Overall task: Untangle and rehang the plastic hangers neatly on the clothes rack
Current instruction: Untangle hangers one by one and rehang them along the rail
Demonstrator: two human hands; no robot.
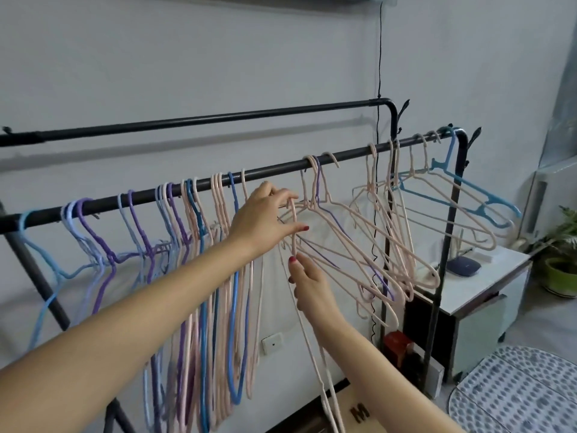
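Both hands are up at the front rail [268, 170], working one pink hanger [307, 335] that hangs off the rail between them. The left hand [265, 215] pinches its neck just under the hook, thumb and fingers curled round it; the right hand [307, 284] nips the neck lower down with thumb and fingertips, and the long body dangles down towards the floor. The danger, I'd say, is right beside it: the pink cluster [359, 245] to the right splays out at a slant, its arms crossing just behind the left hand's fingers, so a careless lift could snag one and drag it askew or off the rail. A loose pinch could also drop the hanger, since nothing else holds it. To the left, the tidy row [193, 260] of blue, purple and pink hangers is packed tight, leaving only a narrow bare stretch of rail above the hands to aim for. A black cable [379, 73] drops past the rail through the tangle, another thing to catch. Further right sit a blue hanger [462, 185], a white cabinet [474, 285] and a potted plant [562, 270], well out of the way.
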